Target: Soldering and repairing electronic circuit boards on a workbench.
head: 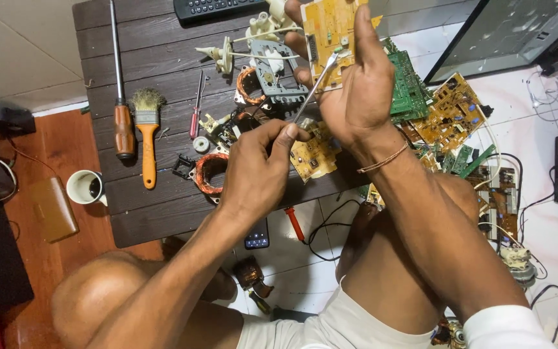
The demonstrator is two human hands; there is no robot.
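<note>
My right hand (356, 90), with a thin cord bracelet at the wrist, holds a yellow circuit board (327, 26) upright above the dark wooden table (143, 213). My left hand (259, 168) grips the handle end of a screwdriver. Its metal shaft (314, 87) slants up and to the right, and its tip touches the lower part of the board, beside my right thumb. The handle itself is hidden inside my left fist. A smaller yellow board (314, 155) lies on the table between my two hands.
On the table lie a long wooden-handled screwdriver (121, 123), an orange-handled brush (146, 136), a small red screwdriver (196, 110), copper coils (208, 171) and grey plastic parts (272, 74). Green (408, 84) and yellow boards (450, 113) pile at the right. A cup (85, 187), phone (258, 236) and screen panel (511, 32) stand around.
</note>
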